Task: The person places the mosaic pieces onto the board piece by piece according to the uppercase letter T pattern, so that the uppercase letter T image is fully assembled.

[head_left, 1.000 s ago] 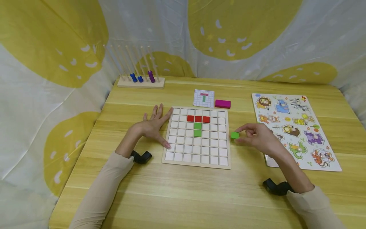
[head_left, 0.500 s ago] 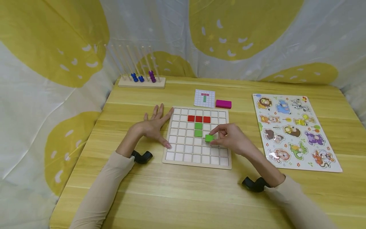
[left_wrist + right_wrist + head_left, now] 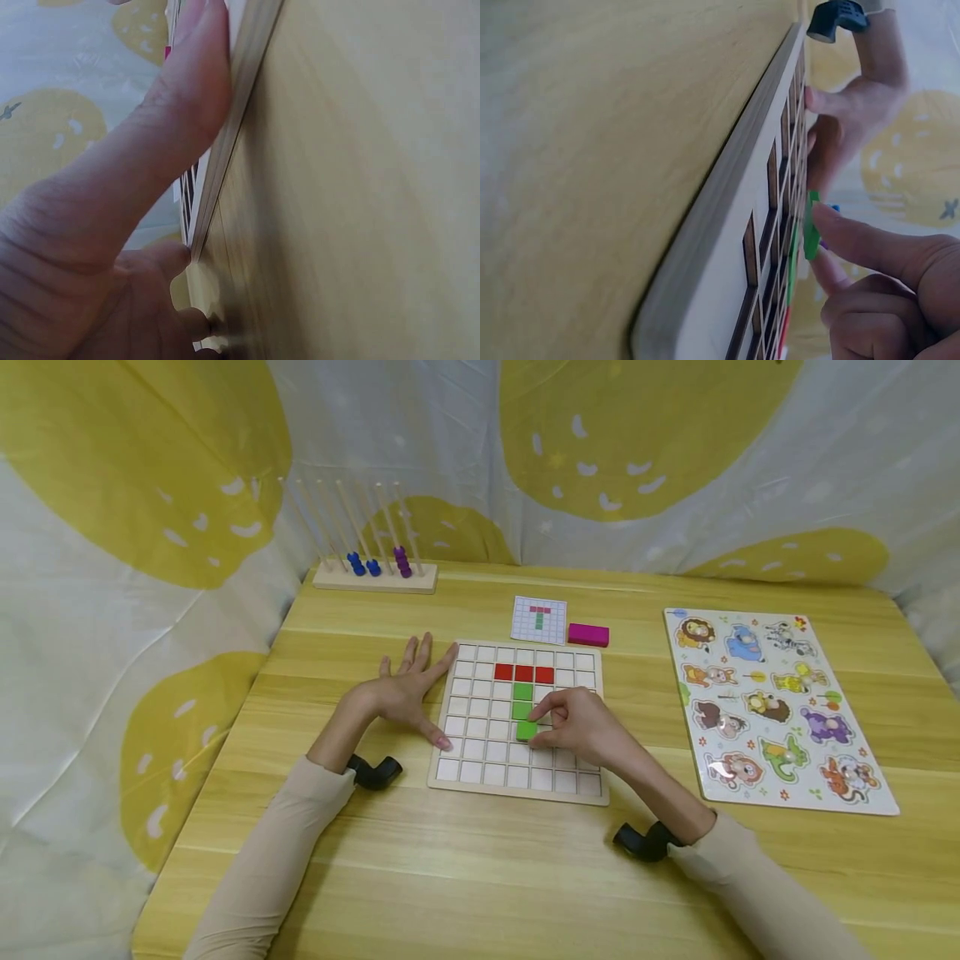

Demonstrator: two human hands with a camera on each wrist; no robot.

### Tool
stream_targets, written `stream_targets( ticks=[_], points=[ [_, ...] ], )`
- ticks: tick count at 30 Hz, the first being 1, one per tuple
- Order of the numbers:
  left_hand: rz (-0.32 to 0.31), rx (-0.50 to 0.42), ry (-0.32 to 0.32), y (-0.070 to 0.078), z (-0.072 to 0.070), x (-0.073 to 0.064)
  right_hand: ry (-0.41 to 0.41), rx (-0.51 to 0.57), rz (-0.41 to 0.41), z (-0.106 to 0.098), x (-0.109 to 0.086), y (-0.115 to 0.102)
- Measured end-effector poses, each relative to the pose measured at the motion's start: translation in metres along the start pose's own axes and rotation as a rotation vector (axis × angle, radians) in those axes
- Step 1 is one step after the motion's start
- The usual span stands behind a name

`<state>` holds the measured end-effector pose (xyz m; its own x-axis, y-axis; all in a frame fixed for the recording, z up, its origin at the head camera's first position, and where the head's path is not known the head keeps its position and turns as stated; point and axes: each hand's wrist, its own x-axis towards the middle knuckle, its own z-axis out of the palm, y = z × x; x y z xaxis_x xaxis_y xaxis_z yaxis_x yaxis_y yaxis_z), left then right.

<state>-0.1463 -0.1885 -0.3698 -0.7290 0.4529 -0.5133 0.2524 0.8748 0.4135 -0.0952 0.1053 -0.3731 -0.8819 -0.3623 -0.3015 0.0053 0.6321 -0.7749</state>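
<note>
A wooden grid board (image 3: 517, 785) with square cells lies on the table. Three red tiles (image 3: 524, 673) form a row in it, with green tiles (image 3: 522, 692) in a column below the middle one. My right hand (image 3: 581, 727) pinches a green tile (image 3: 526, 732) between thumb and forefinger, at the lower end of that column. In the right wrist view, this tile (image 3: 811, 225) stands tilted close over the grid. My left hand (image 3: 401, 697) has its fingers spread, and its thumb (image 3: 176, 105) rests on the board's left edge.
A pattern card (image 3: 538, 620) showing a T shape and a magenta block (image 3: 588, 635) lie behind the board. At right is an animal peg puzzle (image 3: 780, 714). A wooden bead stand (image 3: 375, 578) with upright rods stands at the back left, near the curtain (image 3: 420, 427).
My right hand has carried the green tile leftward from beside the board to over the cell below the green tiles. The left hand has stayed at the board's left edge.
</note>
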Motion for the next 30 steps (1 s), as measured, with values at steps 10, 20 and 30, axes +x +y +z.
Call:
stream_targets(
  ticks=[10,20,30],
  points=[
    [-0.011,0.003,-0.008,0.0018,-0.0003,0.0005,-0.012,-0.044,0.026,0.0041,0.0051,-0.0014],
    [-0.005,0.010,-0.004,0.0012,-0.0001,0.0006,0.012,-0.074,0.010,0.0071,0.0056,-0.0030],
    [-0.007,0.006,-0.006,-0.0004,0.0003,0.0015,0.035,-0.094,-0.029,0.0068,0.0066,-0.0024]
  ],
)
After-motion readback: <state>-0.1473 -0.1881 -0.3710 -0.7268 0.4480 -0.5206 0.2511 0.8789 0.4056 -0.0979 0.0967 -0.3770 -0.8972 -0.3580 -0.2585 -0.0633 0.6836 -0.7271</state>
